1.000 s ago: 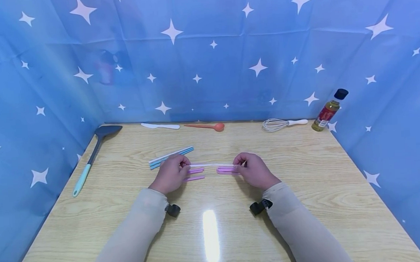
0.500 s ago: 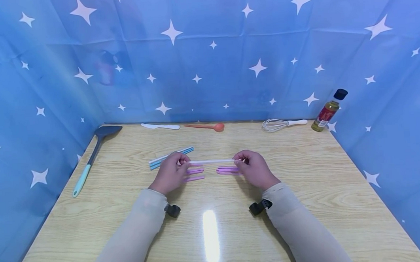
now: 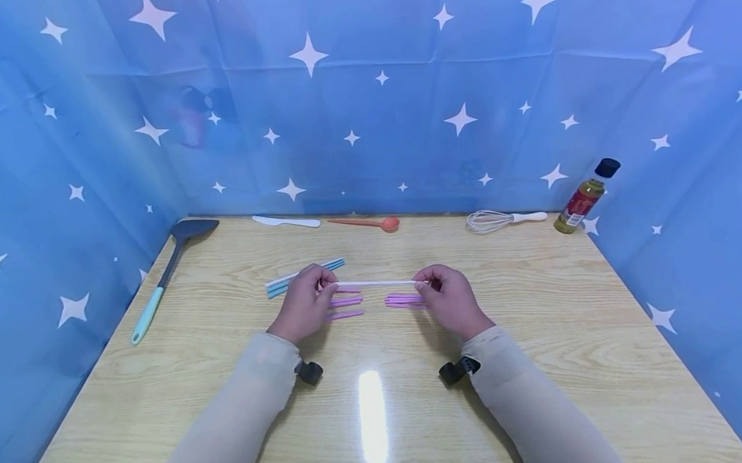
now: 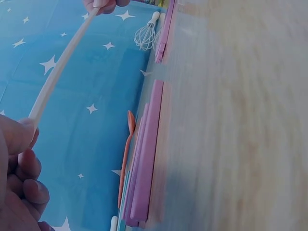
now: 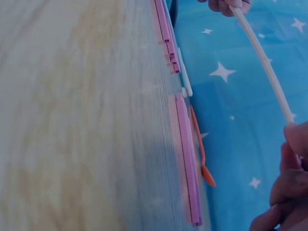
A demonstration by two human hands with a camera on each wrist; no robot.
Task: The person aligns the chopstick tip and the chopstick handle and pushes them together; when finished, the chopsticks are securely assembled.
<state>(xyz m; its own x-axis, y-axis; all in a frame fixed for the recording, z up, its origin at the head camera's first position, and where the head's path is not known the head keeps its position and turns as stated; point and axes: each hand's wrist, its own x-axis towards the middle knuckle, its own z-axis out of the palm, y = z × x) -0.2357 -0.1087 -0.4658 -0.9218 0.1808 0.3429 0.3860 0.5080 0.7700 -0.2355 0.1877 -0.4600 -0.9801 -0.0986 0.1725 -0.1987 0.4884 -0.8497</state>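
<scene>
A thin white stick spans the gap between my hands, raised over the table. My left hand pinches one end between thumb and fingers, and my right hand pinches the other. Both wrist views show the stick slightly curved. Below it lie two groups of short pink-purple sticks: several left ones, partly hidden by the left hand, and right ones beside the right hand. Up close the pink sticks look square-edged. Behind the left hand rest blue and white sticks.
Along the back edge of the wooden table lie a white knife, an orange spoon and a whisk. An oil bottle stands at the back right. A spatula lies at the left edge. Starred blue cloth surrounds the table.
Both hands have raised the white stick slightly and shifted it a little away from me, uncovering more of the pink sticks beneath. Over the last half second it has hardly moved.
</scene>
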